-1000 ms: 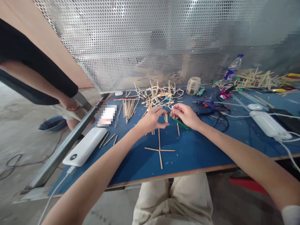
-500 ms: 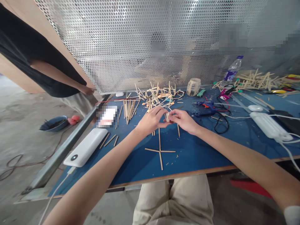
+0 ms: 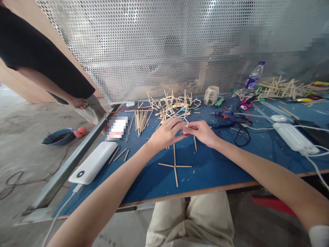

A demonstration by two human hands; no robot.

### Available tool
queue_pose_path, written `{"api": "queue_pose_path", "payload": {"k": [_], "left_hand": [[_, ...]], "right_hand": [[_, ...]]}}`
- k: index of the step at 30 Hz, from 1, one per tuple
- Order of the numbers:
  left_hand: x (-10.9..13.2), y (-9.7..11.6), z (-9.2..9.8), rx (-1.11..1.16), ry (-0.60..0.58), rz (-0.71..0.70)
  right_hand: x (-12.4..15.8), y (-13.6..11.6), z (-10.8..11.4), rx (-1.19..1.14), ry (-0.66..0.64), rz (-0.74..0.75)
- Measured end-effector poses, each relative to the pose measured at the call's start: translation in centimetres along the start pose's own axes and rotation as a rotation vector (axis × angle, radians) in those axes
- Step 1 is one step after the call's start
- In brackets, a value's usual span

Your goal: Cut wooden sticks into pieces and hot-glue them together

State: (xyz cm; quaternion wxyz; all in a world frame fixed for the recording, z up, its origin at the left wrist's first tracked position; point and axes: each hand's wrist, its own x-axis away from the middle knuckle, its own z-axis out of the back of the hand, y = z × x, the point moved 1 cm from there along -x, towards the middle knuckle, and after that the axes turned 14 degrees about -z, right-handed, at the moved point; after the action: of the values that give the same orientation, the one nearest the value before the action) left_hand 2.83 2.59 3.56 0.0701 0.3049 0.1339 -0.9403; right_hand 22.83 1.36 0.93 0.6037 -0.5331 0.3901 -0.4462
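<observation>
A small bundle of short wooden sticks (image 3: 185, 129) is pinched between my two hands above the blue table. My left hand (image 3: 167, 133) curls round it from the left, fingertips meeting the other hand. My right hand (image 3: 202, 132) grips it with thumb and fingers; part of the bundle is hidden behind them. Nearer to me lies a cross of thin wooden sticks (image 3: 175, 166) flat on the tabletop. Under my right hand a single wooden stick (image 3: 195, 143) points towards me.
Behind my hands stand joined stick frames (image 3: 177, 104) and a row of loose sticks (image 3: 141, 121). A glue gun (image 3: 224, 115), jar (image 3: 211, 96) and bottle (image 3: 254, 77) are right. A white power bank (image 3: 94, 163) lies left. Another person's hand (image 3: 79, 103) shows beyond the table.
The bundle and my fingertips have shifted slightly right, and my right fingers now cover more of it. The other person's arm at the left has moved. The stick cross lies unchanged.
</observation>
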Motion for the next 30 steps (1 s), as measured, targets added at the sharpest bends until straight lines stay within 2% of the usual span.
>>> {"api": "queue_pose_path", "payload": {"k": [3, 11, 25, 28, 30], "left_hand": [[0.21, -0.17, -0.03, 0.009, 0.021, 0.023], [0.22, -0.07, 0.13, -0.127, -0.036, 0.079], [0.06, 0.42, 0.1, -0.131, 0.017, 0.092], [-0.08, 0.54, 0.01, -0.087, 0.019, 0.146], [-0.1, 0.5, -0.06, -0.037, -0.01, 0.225]], "right_hand": [[0.14, -0.3, -0.01, 0.014, 0.006, 0.007], [0.09, -0.23, -0.08, 0.005, -0.005, -0.001], [0.17, 0.0, -0.2, 0.076, -0.009, -0.041], [0.31, -0.03, -0.23, 0.172, -0.018, -0.025], [0.55, -0.44, 0.04, 0.324, 0.032, 0.029]]}}
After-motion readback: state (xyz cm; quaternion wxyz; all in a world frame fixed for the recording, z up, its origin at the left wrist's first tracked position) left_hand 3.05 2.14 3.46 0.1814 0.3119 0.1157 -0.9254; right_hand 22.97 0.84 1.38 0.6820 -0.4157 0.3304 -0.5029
